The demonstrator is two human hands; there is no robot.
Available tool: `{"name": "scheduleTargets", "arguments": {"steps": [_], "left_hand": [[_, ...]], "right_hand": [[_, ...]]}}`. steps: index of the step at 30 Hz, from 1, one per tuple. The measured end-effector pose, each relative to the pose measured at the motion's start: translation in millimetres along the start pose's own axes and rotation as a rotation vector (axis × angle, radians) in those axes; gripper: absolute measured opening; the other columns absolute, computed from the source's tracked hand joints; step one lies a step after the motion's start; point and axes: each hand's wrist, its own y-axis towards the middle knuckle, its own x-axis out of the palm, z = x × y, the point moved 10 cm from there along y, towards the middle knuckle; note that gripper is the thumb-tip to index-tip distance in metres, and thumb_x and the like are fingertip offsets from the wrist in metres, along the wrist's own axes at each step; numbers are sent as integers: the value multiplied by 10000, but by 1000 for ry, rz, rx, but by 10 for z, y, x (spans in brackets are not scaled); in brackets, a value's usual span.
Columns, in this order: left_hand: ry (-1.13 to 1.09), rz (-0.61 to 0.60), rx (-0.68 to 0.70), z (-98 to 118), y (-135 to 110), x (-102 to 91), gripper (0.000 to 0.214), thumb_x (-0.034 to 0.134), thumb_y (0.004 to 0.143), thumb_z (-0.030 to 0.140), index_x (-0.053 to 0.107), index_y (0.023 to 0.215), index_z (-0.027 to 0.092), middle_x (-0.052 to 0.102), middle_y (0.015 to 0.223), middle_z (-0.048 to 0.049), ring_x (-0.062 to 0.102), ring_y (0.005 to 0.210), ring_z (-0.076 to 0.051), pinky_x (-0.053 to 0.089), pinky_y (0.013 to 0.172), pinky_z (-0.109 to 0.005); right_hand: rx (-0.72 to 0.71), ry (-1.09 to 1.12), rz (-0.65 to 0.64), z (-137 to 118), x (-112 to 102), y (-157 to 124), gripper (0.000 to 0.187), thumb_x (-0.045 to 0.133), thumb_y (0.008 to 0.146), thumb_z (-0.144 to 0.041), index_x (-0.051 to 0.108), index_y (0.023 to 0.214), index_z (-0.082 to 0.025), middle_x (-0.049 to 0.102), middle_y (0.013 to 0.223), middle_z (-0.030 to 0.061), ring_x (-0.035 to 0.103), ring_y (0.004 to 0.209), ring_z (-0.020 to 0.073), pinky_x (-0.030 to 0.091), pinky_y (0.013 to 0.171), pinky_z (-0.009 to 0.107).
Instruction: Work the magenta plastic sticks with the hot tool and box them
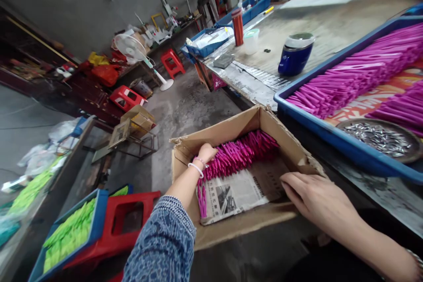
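Note:
A cardboard box [244,222] sits in front of me, lined with newspaper [238,191]. A row of shiny magenta pens [243,152] lies across its far half. My left hand [206,153] reaches into the box and curls over the left end of that row, touching the pens. Its wrist wears a white bracelet and a blue patterned sleeve. My right hand [313,200] lies flat, fingers together, on the box's right front rim with nothing in it.
To the right a blue tray [330,134] holds rows of magenta pens [357,75] and a dish of small metal parts [380,136]. A blue jar [295,55] stands on the table. Red stools [127,224] and a tray of green pens [68,233] sit at lower left.

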Motion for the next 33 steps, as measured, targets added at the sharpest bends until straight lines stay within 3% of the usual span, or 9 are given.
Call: {"name": "scheduleTargets", "arguments": {"steps": [10, 17, 21, 24, 27, 31, 33], "left_hand": [[113, 3, 35, 7, -124, 92, 277, 617, 932, 387, 650, 1028, 129, 680, 993, -56, 661, 866, -179, 576, 780, -368], [178, 79, 74, 29, -113, -19, 289, 601, 941, 400, 659, 1017, 128, 694, 1001, -70, 671, 900, -186, 568, 828, -387], [217, 118, 142, 151, -180, -166, 248, 611, 938, 369, 662, 999, 135, 692, 1008, -66, 666, 914, -187, 563, 843, -392], [226, 191, 245, 306, -430, -437, 194, 617, 931, 327, 670, 948, 142, 700, 985, -54, 661, 923, -186, 539, 881, -401], [220, 323, 355, 357, -893, -796, 172, 552, 947, 274, 680, 961, 159, 701, 1015, -64, 645, 994, -200, 481, 964, -375], [217, 572, 378, 18, -1537, -1153, 339, 497, 953, 275, 552, 1268, 164, 542, 1353, -145, 453, 1326, -285, 338, 1129, -440], [159, 697, 341, -309, -1735, -1216, 528, 561, 909, 279, 416, 1401, 153, 435, 1456, -178, 355, 1407, -315, 305, 1160, -483]], "right_hand": [[10, -44, 16, 1, -8, -14, 399, 262, 1062, -219, 574, 815, -198, 589, 690, 7, 584, 584, 218, 346, 642, 369], [16, -67, 23, -1, -2, -7, 441, 233, 1075, -231, 581, 807, -199, 584, 673, 3, 579, 561, 215, 345, 633, 374], [26, -68, 4, 13, 33, -17, 495, 188, 1096, -258, 577, 794, -203, 584, 675, 5, 589, 571, 214, 352, 630, 380], [21, -47, -14, 24, 35, -52, 504, 182, 1119, -341, 596, 867, -199, 614, 731, 10, 613, 617, 221, 378, 650, 383], [-106, 47, -82, -46, 56, -133, 497, 221, 1112, -503, 590, 981, -198, 648, 851, 31, 646, 713, 234, 410, 654, 382], [-331, 158, -220, -163, 142, -268, 543, 273, 1057, -651, 562, 964, -201, 622, 827, 32, 640, 697, 238, 451, 602, 376], [-361, 99, -276, -160, 208, -279, 446, 492, 1013, -629, 545, 859, -214, 595, 768, 19, 631, 667, 249, 466, 579, 380]]}}
